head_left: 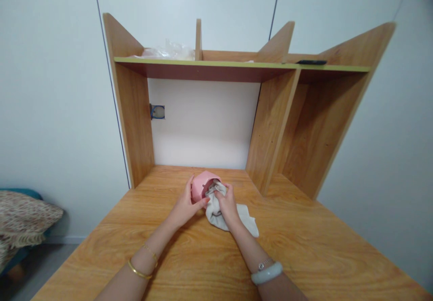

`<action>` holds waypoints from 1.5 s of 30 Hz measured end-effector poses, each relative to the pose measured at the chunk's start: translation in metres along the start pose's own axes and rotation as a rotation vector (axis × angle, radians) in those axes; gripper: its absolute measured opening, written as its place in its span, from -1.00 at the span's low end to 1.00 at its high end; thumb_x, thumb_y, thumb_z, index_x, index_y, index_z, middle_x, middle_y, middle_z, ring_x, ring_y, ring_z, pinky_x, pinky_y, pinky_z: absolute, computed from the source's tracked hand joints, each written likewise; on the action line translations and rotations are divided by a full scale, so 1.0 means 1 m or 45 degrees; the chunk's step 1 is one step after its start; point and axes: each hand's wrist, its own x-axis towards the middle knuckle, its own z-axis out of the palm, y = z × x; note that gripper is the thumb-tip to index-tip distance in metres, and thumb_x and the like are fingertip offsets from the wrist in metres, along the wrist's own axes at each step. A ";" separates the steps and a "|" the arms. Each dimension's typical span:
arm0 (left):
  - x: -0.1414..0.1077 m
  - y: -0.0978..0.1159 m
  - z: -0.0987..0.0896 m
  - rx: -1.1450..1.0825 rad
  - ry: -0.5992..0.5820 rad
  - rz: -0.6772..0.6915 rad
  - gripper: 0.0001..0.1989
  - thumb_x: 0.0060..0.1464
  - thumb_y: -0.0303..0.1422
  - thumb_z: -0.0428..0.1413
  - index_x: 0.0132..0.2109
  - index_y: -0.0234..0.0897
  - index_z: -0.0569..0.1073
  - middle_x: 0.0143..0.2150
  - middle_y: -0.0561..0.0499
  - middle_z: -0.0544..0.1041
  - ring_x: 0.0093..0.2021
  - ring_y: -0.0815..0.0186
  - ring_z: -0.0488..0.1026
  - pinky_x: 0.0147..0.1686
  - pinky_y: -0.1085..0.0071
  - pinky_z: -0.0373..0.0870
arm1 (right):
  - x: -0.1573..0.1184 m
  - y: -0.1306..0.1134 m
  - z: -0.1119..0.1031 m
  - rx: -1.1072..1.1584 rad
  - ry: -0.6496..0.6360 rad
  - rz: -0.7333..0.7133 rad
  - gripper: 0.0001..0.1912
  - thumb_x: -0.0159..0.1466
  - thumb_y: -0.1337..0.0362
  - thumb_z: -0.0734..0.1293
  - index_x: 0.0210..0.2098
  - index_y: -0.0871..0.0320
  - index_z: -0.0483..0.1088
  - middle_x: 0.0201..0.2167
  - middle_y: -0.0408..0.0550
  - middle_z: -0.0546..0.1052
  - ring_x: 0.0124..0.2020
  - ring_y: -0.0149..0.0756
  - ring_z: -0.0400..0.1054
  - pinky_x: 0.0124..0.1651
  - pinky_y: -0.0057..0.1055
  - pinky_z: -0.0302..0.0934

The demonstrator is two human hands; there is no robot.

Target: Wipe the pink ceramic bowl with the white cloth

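Note:
A pink faceted container [200, 184], tipped on its side with its opening towards the right, is in the grip of my left hand [187, 204]. The thumb of that hand lies along the rim and the fingers wrap behind it. My right hand [227, 202] pinches a light grey cloth [214, 211] at the container's mouth. Part of the cloth bunches at the opening, and its loose end [248, 222] hangs to the right onto the wooden desk [196, 256]. The inside of the container is mostly hidden by the cloth.
A wooden shelf unit [135, 125] stands at the back of the desk. On its upper board lie clear plastic bags [171, 51] and a dark flat object [311, 62]. A wall socket box [158, 112] shows behind. At the left is a patterned cloth [27, 217] over teal furniture.

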 end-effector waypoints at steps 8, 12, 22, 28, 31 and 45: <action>-0.003 0.000 0.013 -0.462 -0.176 -0.092 -0.10 -0.16 -0.23 0.22 0.22 -0.27 -0.13 0.14 -0.20 0.24 0.01 0.22 0.34 -0.07 0.31 0.35 | -0.002 -0.002 0.001 0.090 0.035 -0.026 -0.68 0.05 0.26 0.20 -0.18 0.09 0.12 -0.34 -0.12 0.44 -0.31 -0.30 0.37 -0.27 -0.42 0.23; -0.003 0.000 0.010 -0.459 -0.208 -0.062 -0.12 -0.15 -0.20 0.22 0.21 -0.27 -0.09 0.11 -0.18 0.27 -0.02 0.23 0.35 -0.08 0.30 0.35 | -0.002 -0.002 0.002 0.149 0.043 -0.023 -0.66 0.05 0.25 0.22 -0.16 0.10 0.12 -0.29 -0.08 0.45 -0.25 -0.30 0.36 -0.25 -0.41 0.24; -0.004 -0.004 0.007 -0.254 -0.089 0.016 -0.26 -0.07 -0.20 0.16 0.18 -0.34 0.02 0.08 -0.19 0.30 0.01 0.20 0.33 -0.03 0.28 0.30 | 0.005 0.004 0.008 0.095 0.043 -0.015 -0.50 -0.03 0.30 0.27 -0.07 0.18 0.15 -0.18 0.04 0.45 -0.19 -0.27 0.37 -0.12 -0.34 0.23; -0.007 0.002 -0.001 0.217 -0.026 0.100 -0.26 -0.10 -0.23 0.16 0.19 -0.33 0.05 0.06 -0.17 0.34 0.00 0.16 0.32 -0.01 0.26 0.25 | 0.008 0.007 0.007 -0.027 0.043 0.005 -0.41 -0.10 0.26 0.33 -0.07 0.20 0.17 -0.22 0.05 0.48 -0.21 -0.20 0.39 -0.15 -0.29 0.24; -0.008 0.008 -0.004 0.407 -0.022 0.073 -0.27 -0.11 -0.24 0.14 0.19 -0.31 0.07 -0.01 -0.15 0.40 -0.08 0.15 0.38 -0.10 0.28 0.30 | 0.009 0.003 0.006 -0.077 0.043 0.021 -0.38 -0.12 0.26 0.32 -0.05 0.23 0.17 -0.23 0.09 0.48 -0.22 -0.16 0.40 -0.19 -0.30 0.25; -0.007 0.027 -0.012 0.879 -0.020 -0.114 -0.31 -0.10 -0.13 0.07 0.17 -0.27 0.15 -0.06 -0.13 0.47 -0.10 0.06 0.42 -0.13 0.29 0.27 | 0.002 -0.011 0.000 -0.394 -0.033 -0.085 -0.38 -0.02 0.26 0.30 0.04 0.24 0.14 -0.33 0.05 0.51 -0.28 -0.17 0.41 -0.30 -0.36 0.24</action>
